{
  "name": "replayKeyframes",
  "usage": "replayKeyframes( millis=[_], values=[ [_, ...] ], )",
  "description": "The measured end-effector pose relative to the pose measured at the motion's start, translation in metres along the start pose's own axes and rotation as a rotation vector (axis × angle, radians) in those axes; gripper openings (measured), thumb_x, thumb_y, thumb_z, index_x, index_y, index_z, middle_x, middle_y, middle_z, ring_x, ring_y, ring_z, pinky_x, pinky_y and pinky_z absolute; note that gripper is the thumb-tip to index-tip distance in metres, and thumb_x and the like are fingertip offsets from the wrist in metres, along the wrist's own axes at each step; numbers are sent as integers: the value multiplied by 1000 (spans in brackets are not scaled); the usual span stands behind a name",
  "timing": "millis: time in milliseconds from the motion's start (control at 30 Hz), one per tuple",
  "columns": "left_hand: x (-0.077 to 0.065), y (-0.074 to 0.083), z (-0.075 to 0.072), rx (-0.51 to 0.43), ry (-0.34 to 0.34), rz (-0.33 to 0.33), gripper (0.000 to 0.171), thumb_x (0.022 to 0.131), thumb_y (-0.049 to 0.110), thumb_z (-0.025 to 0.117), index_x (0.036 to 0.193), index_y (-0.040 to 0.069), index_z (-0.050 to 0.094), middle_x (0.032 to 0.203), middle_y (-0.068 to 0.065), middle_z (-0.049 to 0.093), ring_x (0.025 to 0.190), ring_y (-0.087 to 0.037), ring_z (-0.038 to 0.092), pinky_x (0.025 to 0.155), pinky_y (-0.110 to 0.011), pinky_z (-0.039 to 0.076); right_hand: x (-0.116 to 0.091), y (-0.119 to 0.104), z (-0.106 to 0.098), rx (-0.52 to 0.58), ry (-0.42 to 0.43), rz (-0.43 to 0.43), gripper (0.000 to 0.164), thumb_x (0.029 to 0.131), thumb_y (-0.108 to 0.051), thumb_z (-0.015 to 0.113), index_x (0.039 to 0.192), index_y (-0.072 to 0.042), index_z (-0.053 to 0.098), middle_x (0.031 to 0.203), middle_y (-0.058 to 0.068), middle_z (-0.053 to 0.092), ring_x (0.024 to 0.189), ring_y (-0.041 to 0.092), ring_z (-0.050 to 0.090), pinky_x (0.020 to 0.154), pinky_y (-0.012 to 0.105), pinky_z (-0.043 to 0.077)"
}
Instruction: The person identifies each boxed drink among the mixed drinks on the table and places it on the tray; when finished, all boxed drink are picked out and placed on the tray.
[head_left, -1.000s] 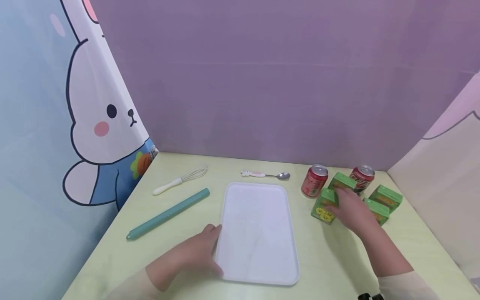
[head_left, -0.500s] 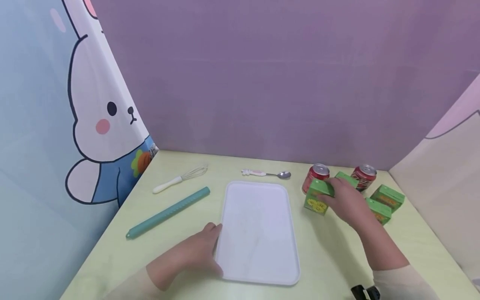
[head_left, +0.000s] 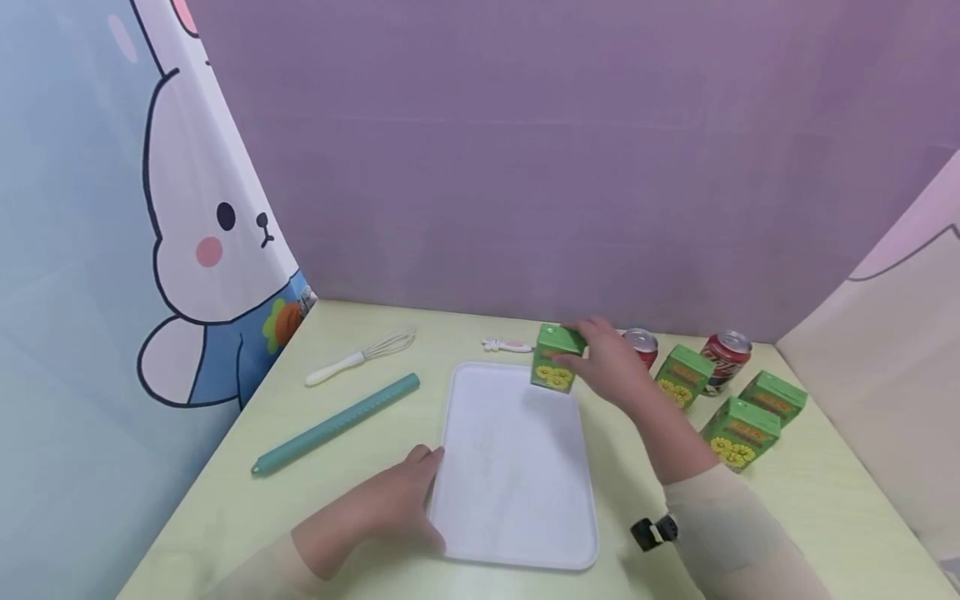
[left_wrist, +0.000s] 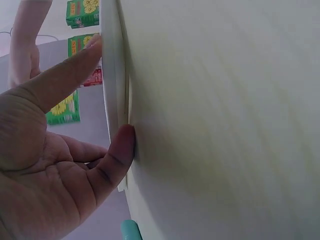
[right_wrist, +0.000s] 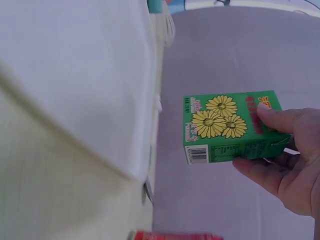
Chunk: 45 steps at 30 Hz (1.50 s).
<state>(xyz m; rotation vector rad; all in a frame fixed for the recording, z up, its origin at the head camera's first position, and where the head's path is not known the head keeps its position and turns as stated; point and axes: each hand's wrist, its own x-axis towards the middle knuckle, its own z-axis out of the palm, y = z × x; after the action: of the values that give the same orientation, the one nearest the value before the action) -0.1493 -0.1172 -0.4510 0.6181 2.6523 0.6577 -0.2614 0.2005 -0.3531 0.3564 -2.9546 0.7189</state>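
My right hand [head_left: 611, 358] pinches a green drink carton [head_left: 553, 367] with yellow flowers between thumb and fingers. In the head view the carton overlaps the far right corner of a white rectangular tray [head_left: 510, 475]; the right wrist view shows the carton [right_wrist: 220, 125] above the tray's level. My left hand [head_left: 401, 500] rests against the tray's left edge, thumb and fingers spread along it. In the left wrist view, the thumb of that hand [left_wrist: 45, 165] reaches the tray's rim [left_wrist: 112, 75], and a slightly bent finger meets the edge lower down.
Three more green cartons [head_left: 738, 435] stand at the right, near two red cans, one [head_left: 726, 360] behind them and the other [head_left: 642, 343] partly hidden by my right hand. A spoon [head_left: 508, 345] lies at the back. A whisk [head_left: 360, 358] and a teal stick [head_left: 337, 425] lie at left.
My right hand has lifted the carton from among the group at the right and carried it left to the tray's far right corner. My left hand stays at the tray's edge.
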Motion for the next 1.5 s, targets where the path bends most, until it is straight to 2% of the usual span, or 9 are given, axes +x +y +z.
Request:
replayKeyframes(
  millis=[200,400,733,967,1200,1367,1500],
  values=[
    [1,0,1,-27,-20,4,126,55,47,88,152,-4,26,135,-11,42,102,-16,55,93,-35,52,22,-17,30,42,-51,1,60,88,-41,71,140,-17,52,129,4,52,111,25,56,93,46,52],
    [1,-3,1,-35,-19,-2,126,55,48,89,152,-4,27,137,-12,42,108,-19,56,96,-38,51,41,-29,58,19,-64,-42,57,88,-40,71,137,-18,54,127,3,54,110,22,57,94,47,51],
    [4,-2,3,-20,-21,-4,126,55,49,88,152,-3,27,140,-13,41,111,-21,56,98,-39,50,54,-41,86,19,-87,-68,55,89,-39,71,137,-17,55,123,1,55,102,16,57,88,37,52],
    [4,0,0,-29,-28,-33,127,54,49,89,152,-2,27,141,-14,41,117,-27,56,101,-43,48,56,-46,92,7,-93,-40,56,91,-37,68,141,-19,51,125,2,53,106,18,57,92,38,52],
    [2,1,-3,-34,-24,-20,128,53,47,90,151,-5,27,141,-16,41,117,-29,56,101,-45,48,55,-48,92,-17,-107,-51,59,92,-39,67,144,-20,47,130,4,52,111,19,56,95,40,51],
    [2,3,-5,-35,-32,-26,127,54,47,90,152,-4,27,140,-16,41,114,-26,56,100,-44,49,52,-44,83,-12,-106,-93,73,89,-54,63,151,-24,38,141,6,49,123,24,53,99,47,49],
    [1,3,-5,-30,-44,-35,126,55,47,90,152,-4,28,139,-16,42,112,-24,56,100,-44,49,48,-37,62,44,-77,-122,81,87,-65,58,152,-23,35,145,6,47,129,27,51,101,51,47]
  ],
)
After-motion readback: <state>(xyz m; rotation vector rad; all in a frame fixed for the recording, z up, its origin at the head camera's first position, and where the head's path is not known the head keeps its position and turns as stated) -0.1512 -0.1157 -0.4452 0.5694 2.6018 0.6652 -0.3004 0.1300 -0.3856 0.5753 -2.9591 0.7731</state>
